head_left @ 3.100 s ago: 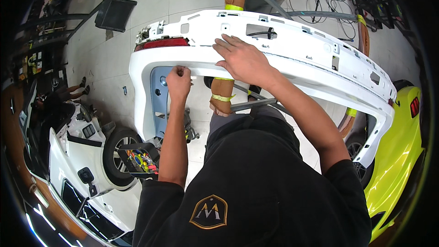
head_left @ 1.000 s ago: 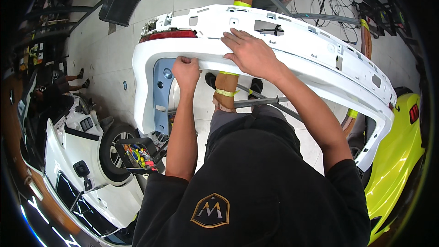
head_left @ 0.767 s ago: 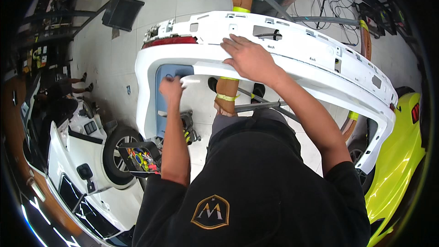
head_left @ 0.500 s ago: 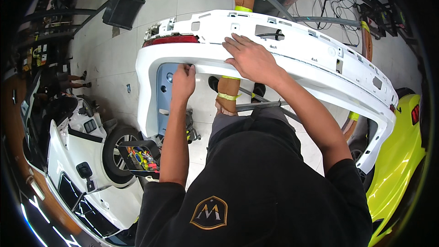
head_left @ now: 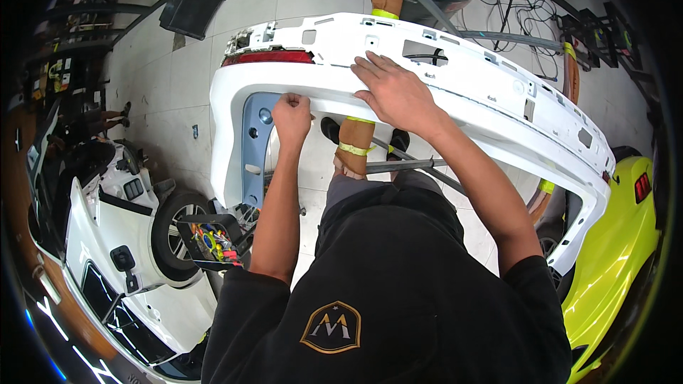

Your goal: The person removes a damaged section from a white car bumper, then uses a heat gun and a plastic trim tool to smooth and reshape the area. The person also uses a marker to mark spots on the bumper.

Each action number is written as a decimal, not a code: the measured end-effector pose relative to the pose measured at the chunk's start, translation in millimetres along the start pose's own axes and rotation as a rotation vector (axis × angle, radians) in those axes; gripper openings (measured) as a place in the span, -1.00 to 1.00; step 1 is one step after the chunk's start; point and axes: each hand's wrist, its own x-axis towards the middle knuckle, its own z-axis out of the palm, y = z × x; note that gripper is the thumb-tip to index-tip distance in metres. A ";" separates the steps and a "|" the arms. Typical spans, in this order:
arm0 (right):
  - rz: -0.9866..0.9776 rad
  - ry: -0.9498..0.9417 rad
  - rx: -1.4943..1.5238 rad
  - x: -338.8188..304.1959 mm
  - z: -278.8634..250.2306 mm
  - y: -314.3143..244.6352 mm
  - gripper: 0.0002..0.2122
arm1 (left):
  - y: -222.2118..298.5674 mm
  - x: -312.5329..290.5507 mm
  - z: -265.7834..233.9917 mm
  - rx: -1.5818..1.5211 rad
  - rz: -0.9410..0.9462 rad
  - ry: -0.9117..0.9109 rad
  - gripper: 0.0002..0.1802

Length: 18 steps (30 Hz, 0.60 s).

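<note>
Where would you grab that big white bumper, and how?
Probably one hand on its left end and one on its right end, coming from the person's side. The bumper is long, and both ends bend toward the person, so a single hold might let it tip.

The person wears a black short-sleeved shirt (head_left: 420, 277) bearing a shield-shaped badge (head_left: 331, 327), outlined in gold around a silver and gold mark on black. Left of the badge is the left sleeve (head_left: 245, 306); well to its right, the right sleeve (head_left: 537, 288); both are wide and plain. Beyond the badge show grey shorts (head_left: 425, 179), dark shoes (head_left: 399, 140), and the bare left hand (head_left: 292, 117) and right hand (head_left: 398, 94).
</note>
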 end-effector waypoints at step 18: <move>0.019 -0.034 0.010 0.2 -0.4 1.7 -0.58 | -4.0 13.4 -3.6 -0.016 -0.112 -0.013 -0.75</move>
